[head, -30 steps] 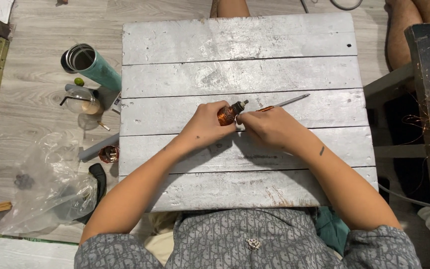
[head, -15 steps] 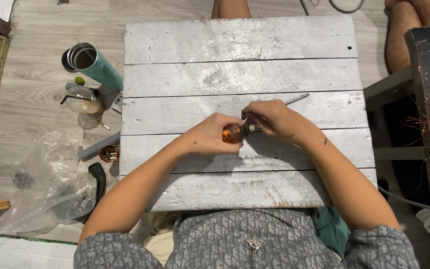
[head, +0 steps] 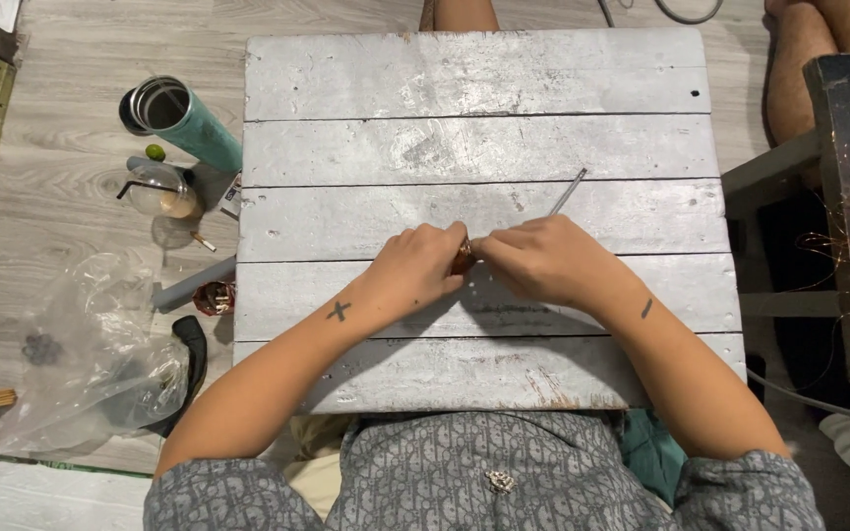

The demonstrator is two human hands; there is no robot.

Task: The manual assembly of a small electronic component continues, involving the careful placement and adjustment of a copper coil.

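Head view showed the left hand and right hand both clamped on a small copper-coloured piece above the grey plank worktop, a thin metal rod beside them

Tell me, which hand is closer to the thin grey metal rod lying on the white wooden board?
The right hand. The thin grey metal rod pokes out just past its knuckles, at or under it. The left hand sits farther to the left, beyond the small coppery piece pinched between both hands.

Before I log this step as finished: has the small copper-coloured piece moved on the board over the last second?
Yes. The copper-coloured piece has moved nearer the person, from the third plank down to the plank gap below, now almost hidden between both hands.
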